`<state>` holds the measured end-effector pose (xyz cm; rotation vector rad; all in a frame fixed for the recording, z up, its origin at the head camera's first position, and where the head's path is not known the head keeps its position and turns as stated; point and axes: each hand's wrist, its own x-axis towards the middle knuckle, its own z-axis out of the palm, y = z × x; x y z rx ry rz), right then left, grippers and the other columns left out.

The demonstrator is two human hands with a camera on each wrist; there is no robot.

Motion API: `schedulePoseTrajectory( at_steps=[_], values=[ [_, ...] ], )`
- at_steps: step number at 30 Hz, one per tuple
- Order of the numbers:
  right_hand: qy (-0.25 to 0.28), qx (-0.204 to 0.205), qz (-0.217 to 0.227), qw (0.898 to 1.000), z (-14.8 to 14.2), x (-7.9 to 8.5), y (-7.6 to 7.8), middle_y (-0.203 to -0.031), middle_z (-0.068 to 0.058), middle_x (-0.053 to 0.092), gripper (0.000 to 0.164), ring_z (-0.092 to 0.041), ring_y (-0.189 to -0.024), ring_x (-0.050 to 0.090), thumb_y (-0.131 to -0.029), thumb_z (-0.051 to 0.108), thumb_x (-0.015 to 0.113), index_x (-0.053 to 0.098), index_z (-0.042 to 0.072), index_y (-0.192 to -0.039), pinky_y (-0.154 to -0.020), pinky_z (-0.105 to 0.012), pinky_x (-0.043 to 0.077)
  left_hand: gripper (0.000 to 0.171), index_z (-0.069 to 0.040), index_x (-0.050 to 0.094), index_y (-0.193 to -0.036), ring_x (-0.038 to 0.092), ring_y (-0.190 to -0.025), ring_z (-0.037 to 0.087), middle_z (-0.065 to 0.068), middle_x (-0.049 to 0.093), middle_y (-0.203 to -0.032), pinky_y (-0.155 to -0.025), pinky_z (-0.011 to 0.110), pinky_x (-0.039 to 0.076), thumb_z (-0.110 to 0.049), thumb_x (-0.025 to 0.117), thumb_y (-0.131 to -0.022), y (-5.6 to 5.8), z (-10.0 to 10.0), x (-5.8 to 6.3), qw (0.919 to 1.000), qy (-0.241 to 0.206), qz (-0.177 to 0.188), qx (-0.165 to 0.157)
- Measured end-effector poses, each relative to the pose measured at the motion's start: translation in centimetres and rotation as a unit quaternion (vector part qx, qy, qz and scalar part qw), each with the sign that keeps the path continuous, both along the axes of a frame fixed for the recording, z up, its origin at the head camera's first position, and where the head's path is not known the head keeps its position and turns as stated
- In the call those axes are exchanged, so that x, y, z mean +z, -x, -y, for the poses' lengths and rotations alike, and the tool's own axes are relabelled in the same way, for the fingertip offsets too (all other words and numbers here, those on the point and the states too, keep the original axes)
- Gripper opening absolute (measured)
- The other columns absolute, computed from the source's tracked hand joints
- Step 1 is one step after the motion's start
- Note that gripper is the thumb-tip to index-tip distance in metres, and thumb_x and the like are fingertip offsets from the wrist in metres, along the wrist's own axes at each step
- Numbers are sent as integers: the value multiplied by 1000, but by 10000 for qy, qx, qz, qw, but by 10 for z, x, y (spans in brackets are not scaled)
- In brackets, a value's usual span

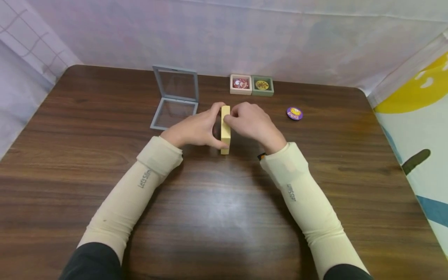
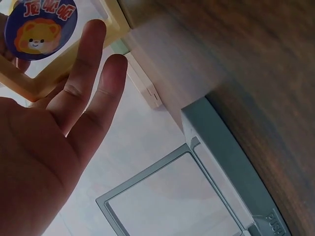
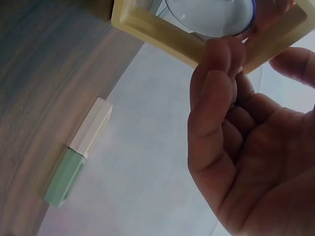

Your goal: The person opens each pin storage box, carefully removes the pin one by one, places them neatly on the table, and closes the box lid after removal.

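A pale yellow display frame [image 1: 225, 130] stands on edge between the hands, above the middle of the table. A purple round badge with a cartoon animal [image 2: 42, 29] shows inside it in the left wrist view. My left hand [image 1: 197, 128] grips the frame from the left, thumb at the near end and fingers at the far end. From the right, my right hand [image 1: 253, 122] pinches the frame's edge, with curled fingertips [image 3: 224, 54] right at the yellow border. In the right wrist view the badge's pale back [image 3: 211, 14] is visible.
An opened grey frame [image 1: 175, 99] stands behind the left hand, its lid upright. A white frame [image 1: 240, 92] and a green frame [image 1: 262, 93], each holding a badge, sit side by side at the back. Another purple badge [image 1: 294, 113] lies to the right on the wooden table [image 1: 224, 217].
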<state>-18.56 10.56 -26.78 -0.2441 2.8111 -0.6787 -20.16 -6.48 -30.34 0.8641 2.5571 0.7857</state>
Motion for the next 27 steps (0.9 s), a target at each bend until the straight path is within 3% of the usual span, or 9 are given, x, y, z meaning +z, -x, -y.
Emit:
schedulePoseTrajectory(
  at_steps=[8,12,18,27],
  values=[
    [66,177,716,9973,-3,-4,5,-74,-6,53,31,-22,-67,50,-95,36,37,57,13,-88,-59,-34,38,102,-13,12,-144,57,-98,24,10,48,-132,-82,43,50,-43,79,-72,-1,-1,1,10000,-4,23,-30],
    [331,184,790,9962,-2,-6,4,-64,-6,54,28,-23,-58,52,-94,33,37,56,12,-87,-55,-33,39,102,-14,13,-143,57,-101,24,10,48,-132,-85,45,50,-45,79,-71,-1,-1,1,10000,23,3,-10],
    [483,229,785,9955,-1,-7,3,-66,-8,55,26,-29,-63,58,-94,30,36,54,12,-88,-62,-35,43,103,-12,12,-143,57,-106,26,11,47,-133,-90,46,50,-43,79,-72,-1,-1,1,10000,-56,14,-19],
    [617,180,885,9940,1,-10,2,-69,-8,54,27,-23,-57,54,-96,31,34,53,11,-95,-58,-33,42,103,-10,12,-144,57,-104,24,11,46,-132,-88,45,51,-44,78,-72,0,0,1,10000,2,-28,-19]
  ],
)
